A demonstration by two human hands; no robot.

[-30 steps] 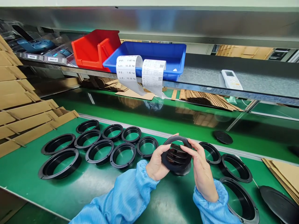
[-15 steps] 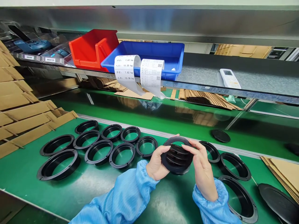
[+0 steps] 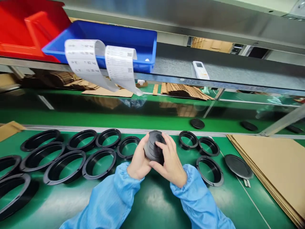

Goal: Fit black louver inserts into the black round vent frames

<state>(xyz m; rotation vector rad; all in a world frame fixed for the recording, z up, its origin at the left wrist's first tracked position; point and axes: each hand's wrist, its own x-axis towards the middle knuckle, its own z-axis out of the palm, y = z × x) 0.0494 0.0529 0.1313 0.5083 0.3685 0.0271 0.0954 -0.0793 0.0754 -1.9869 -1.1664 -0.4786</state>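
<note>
One round black vent [image 3: 153, 149] is between my two hands, held above the green bench [image 3: 152, 206], its slatted face turned up towards the camera. My left hand [image 3: 138, 159] cups it from the left, thumb and palm along that edge; where the other fingertips end behind it, I cannot tell. My right hand [image 3: 172, 160] pinches it from the right: the index fingertip presses on the slats, the thumb lies at the lower edge, and the other fingers bunch close together over the upper right edge.

Just beyond the left hand I see nine black rings lying on the bench, the nearest [image 3: 128, 148] close to the vent. Three more rings [image 3: 209, 171] lie to the right, with a dark disc [image 3: 238, 166] near them and a stack of cardboard [image 3: 269, 168] past that.

Above, the shelf [image 3: 176, 57] holds a red bin [image 3: 30, 28], a blue tray [image 3: 119, 35] with two paper strips [image 3: 120, 65] curling over its front, and a white remote [image 3: 200, 70].
</note>
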